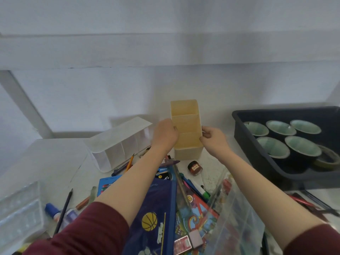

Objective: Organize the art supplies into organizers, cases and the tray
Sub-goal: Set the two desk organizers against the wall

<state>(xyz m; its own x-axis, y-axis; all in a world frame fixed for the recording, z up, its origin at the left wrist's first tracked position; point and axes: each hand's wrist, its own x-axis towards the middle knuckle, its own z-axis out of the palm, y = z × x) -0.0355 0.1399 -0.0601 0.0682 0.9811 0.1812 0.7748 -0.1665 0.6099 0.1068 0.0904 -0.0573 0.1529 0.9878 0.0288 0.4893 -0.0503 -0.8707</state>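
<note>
Nearest, between two dark red sleeves [88, 232], a navy case [152, 208] printed with a basketball lies on the heap of supplies. A brightly patterned case [195, 212] lies just beside it. A clear compartment box [237, 218] leans on the pile under the right forearm. At the near left sit another clear box [20, 208], a blue-capped glue bottle [52, 208] and a black pencil [63, 212].

Further out on the white bench [55, 153] lie a green-tipped marker [206, 194], an orange pencil [130, 162] and a small brown jar [195, 168].

Beyond these is the yellow organizer [185, 126], open side up and showing three compartments. Both hands hold it. The left hand [164, 134] has its fingers curled over the left wall, and the right hand [214, 138] pinches the right rim between thumb and fingers. I cannot tell whether its base touches the bench.

To its left, a white divided organizer [119, 144] lies on its side. To its right, a dark tray [246, 142] holds five green-lined cups [303, 146] and a roll of tape [329, 159].
</note>
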